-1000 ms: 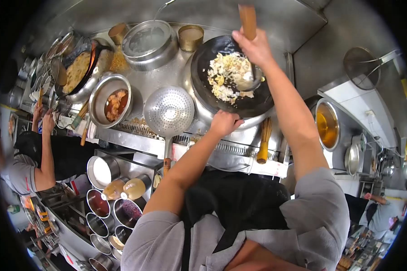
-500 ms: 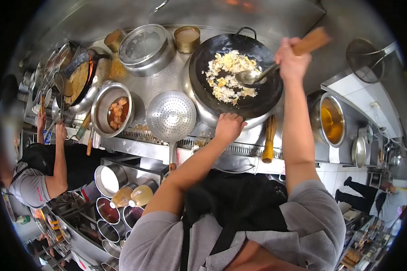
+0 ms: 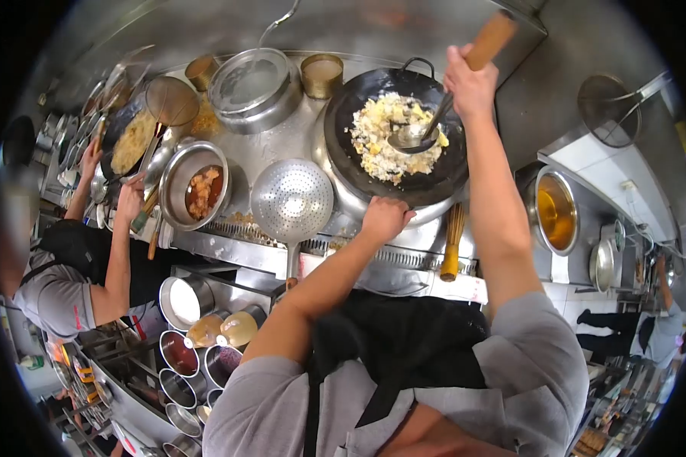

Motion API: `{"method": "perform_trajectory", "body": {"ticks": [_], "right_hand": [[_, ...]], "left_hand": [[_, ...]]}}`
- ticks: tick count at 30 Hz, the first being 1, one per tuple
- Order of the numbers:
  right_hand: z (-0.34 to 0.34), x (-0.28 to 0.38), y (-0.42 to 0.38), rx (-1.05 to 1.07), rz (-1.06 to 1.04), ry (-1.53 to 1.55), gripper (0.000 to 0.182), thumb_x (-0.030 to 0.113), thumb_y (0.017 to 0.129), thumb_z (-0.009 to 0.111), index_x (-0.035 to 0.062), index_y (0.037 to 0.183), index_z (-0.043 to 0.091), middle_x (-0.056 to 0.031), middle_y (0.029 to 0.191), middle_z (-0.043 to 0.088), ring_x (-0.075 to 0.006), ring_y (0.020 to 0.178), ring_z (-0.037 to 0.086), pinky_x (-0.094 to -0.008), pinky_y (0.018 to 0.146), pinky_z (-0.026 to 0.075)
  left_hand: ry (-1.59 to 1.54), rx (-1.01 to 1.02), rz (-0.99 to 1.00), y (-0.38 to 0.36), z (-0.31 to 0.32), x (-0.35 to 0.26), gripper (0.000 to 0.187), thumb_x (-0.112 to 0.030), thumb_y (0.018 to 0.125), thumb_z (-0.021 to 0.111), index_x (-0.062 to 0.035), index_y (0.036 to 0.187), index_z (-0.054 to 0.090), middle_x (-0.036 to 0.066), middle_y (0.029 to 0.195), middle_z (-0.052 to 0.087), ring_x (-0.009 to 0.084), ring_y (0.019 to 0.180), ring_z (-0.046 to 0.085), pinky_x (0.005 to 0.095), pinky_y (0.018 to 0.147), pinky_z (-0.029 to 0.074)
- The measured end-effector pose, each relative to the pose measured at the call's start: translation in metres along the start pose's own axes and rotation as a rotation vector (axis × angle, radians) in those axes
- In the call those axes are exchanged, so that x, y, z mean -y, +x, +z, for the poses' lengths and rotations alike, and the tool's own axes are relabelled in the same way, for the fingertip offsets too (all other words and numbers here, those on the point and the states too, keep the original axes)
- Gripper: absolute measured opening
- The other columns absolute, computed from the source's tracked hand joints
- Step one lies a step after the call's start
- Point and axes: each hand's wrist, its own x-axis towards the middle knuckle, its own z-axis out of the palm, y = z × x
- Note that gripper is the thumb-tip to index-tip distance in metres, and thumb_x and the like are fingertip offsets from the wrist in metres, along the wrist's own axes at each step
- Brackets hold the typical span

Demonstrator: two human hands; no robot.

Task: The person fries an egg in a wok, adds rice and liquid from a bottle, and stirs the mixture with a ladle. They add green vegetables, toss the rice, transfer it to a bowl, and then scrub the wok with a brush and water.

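- We are working a black wok (image 3: 415,179) sitting on the far right of the steel tabletop (image 3: 282,126), with egg fried rice (image 3: 389,137) piled in its middle.
- Our ladle (image 3: 415,137) is resting its bowl in the rice, its long handle slanting up and to the far right.
- Our right hand (image 3: 469,80) is clamping that wooden handle, beyond the wok's far rim.
- Our left hand (image 3: 385,218) is closing on the wok's near edge, so it is the nearer one.
- A perforated strainer (image 3: 291,199) is lying just left of the wok.
- A co-worker's hand (image 3: 129,199) is reaching in at the far left.
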Motion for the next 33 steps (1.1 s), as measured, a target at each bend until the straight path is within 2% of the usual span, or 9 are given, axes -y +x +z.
{"method": "perform_trajectory", "body": {"ticks": [5,7,11,16,18,21,23,28,33], "right_hand": [[-0.013,-0.089,-0.025,0.06,0.02,0.231,0.031,0.015,0.09,0.065,0.0098,0.069,0.044,0.0028,0.056,0.044,-0.0086,0.046,0.043,-0.0254,0.043,0.034],[-0.018,-0.069,-0.02,0.002,0.069,0.177,0.027,0.014,0.089,0.067,0.0095,0.073,0.046,0.0028,0.057,0.043,-0.0085,0.047,0.042,-0.0244,0.042,0.034],[-0.034,0.076,-0.012,-0.075,0.074,0.17,0.019,0.015,0.09,0.067,0.0076,0.091,0.049,0.0029,0.061,0.043,-0.0073,0.048,0.038,-0.0247,0.043,0.032],[-0.068,0.191,-0.033,0.381,-0.13,0.333,0.018,0.02,0.097,0.053,0.0079,0.083,0.054,0.0052,0.057,0.034,-0.0064,0.046,0.032,-0.0246,0.045,0.031],[-0.06,0.16,-0.037,0.274,-0.036,0.358,0.014,0.016,0.094,0.057,0.0077,0.084,0.054,0.0048,0.058,0.038,-0.0061,0.045,0.034,-0.0245,0.043,0.031],[-0.011,0.052,-0.054,-0.181,0.302,-0.042,0.018,0.014,0.088,0.068,0.0086,0.087,0.05,0.0018,0.06,0.046,-0.0089,0.044,0.041,-0.0256,0.039,0.033],[-0.025,-0.02,-0.042,-0.086,0.16,0.124,0.021,0.011,0.088,0.067,0.0087,0.085,0.047,0.0012,0.058,0.043,-0.0101,0.044,0.042,-0.0265,0.039,0.035],[-0.048,0.082,0.004,-0.074,0.004,0.219,0.02,0.011,0.091,0.063,0.0095,0.081,0.046,0.0025,0.057,0.039,-0.008,0.046,0.038,-0.0253,0.041,0.033],[-0.043,0.092,-0.004,-0.041,0.072,0.135,0.021,0.016,0.09,0.066,0.0084,0.082,0.048,0.0035,0.057,0.041,-0.0086,0.044,0.037,-0.0268,0.039,0.031]], "left_hand": [[0.005,0.025,-0.018,0.007,-0.006,-0.001,0.028,-0.034,0.085,0.063,-0.0089,0.074,0.065,0.012,0.073,0.066,0.0306,0.073,0.064,0.0438,0.073,0.045],[0.042,0.083,-0.017,0.01,-0.001,0.005,0.027,-0.034,0.085,0.062,-0.0086,0.075,0.065,0.012,0.073,0.066,0.0311,0.074,0.064,0.0442,0.075,0.045],[0.045,0.094,0.024,-0.027,-0.051,-0.038,0.027,-0.033,0.086,0.061,-0.008,0.079,0.065,0.013,0.077,0.067,0.032,0.078,0.065,0.0448,0.078,0.047],[-0.051,-0.031,0.181,-0.08,-0.121,-0.101,0.034,-0.043,0.082,0.065,-0.0115,0.067,0.064,0.009,0.065,0.065,0.0291,0.06,0.065,0.0444,0.056,0.051],[0.066,0.072,0.027,-0.062,-0.122,-0.101,0.034,-0.043,0.08,0.068,-0.0114,0.068,0.067,0.008,0.067,0.065,0.0282,0.063,0.065,0.0399,0.056,0.052],[0.01,-0.109,-0.008,-0.032,-0.067,-0.051,0.03,-0.039,0.082,0.066,-0.01,0.075,0.068,0.012,0.066,0.064,0.0334,0.064,0.064,0.0444,0.061,0.051],[0.045,-0.199,0.05,-0.041,-0.026,-0.03,0.029,-0.038,0.083,0.065,-0.0097,0.076,0.068,0.014,0.068,0.065,0.0346,0.066,0.064,0.0453,0.062,0.051],[-0.022,0.16,0.071,-0.144,-0.05,-0.051,0.027,-0.035,0.08,0.068,-0.0122,0.066,0.066,0.012,0.064,0.064,0.0333,0.061,0.065,0.0462,0.058,0.053],[0.057,0.008,-0.008,-0.059,-0.097,-0.059,0.03,-0.038,0.082,0.065,-0.0129,0.065,0.063,0.012,0.06,0.062,0.0341,0.056,0.062,0.0458,0.052,0.049]]}}
